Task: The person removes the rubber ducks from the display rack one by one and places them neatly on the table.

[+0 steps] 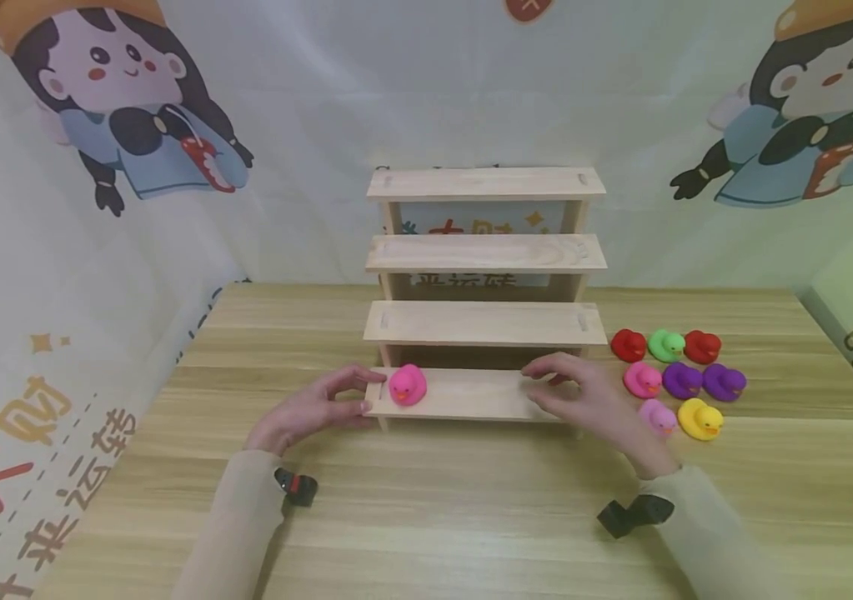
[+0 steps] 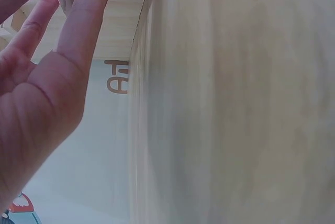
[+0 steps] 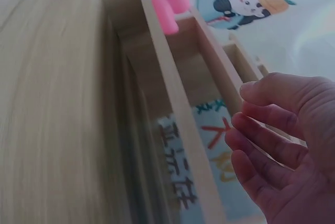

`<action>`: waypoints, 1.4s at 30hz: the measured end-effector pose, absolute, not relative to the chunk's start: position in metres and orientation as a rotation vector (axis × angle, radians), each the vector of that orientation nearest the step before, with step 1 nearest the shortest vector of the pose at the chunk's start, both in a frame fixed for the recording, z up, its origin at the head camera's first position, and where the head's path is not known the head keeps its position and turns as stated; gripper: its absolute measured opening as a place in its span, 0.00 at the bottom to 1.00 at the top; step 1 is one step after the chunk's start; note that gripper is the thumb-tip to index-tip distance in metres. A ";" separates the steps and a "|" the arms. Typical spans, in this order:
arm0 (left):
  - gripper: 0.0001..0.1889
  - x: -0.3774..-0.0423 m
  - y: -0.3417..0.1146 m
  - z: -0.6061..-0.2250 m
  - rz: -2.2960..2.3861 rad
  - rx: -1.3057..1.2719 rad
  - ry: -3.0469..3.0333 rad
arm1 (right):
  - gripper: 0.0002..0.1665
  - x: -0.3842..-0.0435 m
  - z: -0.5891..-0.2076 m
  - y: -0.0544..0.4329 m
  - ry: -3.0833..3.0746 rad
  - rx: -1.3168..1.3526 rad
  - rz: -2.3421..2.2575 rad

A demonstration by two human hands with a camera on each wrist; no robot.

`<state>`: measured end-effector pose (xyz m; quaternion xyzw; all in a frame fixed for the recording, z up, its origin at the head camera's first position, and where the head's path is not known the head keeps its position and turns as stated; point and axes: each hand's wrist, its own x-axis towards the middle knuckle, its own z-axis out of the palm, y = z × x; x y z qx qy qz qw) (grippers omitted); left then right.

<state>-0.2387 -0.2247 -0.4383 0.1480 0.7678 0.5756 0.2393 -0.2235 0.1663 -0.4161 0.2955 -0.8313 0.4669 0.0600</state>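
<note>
A pink rubber duck [image 1: 407,385] sits upright near the left end of the lowest step of a stepped wooden shelf [image 1: 482,323]. My left hand [image 1: 318,406] holds that step's left end, fingers toward the back edge and thumb at the front. In the left wrist view, fingers [image 2: 78,41] of this hand lie about the board's end. Over the right part of the same step is my right hand [image 1: 584,396], its fingers loosely bent. Nothing lies between its thumb and fingers [image 3: 267,156] in the right wrist view, where the pink duck shows farther off.
Right of the shelf, several rubber ducks stand in rows on the wooden table [image 1: 441,517]: red [image 1: 628,345], green [image 1: 666,344], pink [image 1: 643,380], purple [image 1: 683,380] and yellow [image 1: 699,419]. A printed cloth [image 1: 306,125] hangs behind the shelf.
</note>
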 end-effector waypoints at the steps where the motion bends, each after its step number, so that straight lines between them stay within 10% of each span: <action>1: 0.24 -0.239 -0.225 -0.438 1.576 0.409 2.101 | 0.13 -0.225 -0.417 0.161 -2.512 0.909 1.417; 42: 0.24 -0.239 -0.224 -0.439 1.621 0.460 2.045 | 0.31 -0.249 -0.421 0.035 -2.656 1.117 1.355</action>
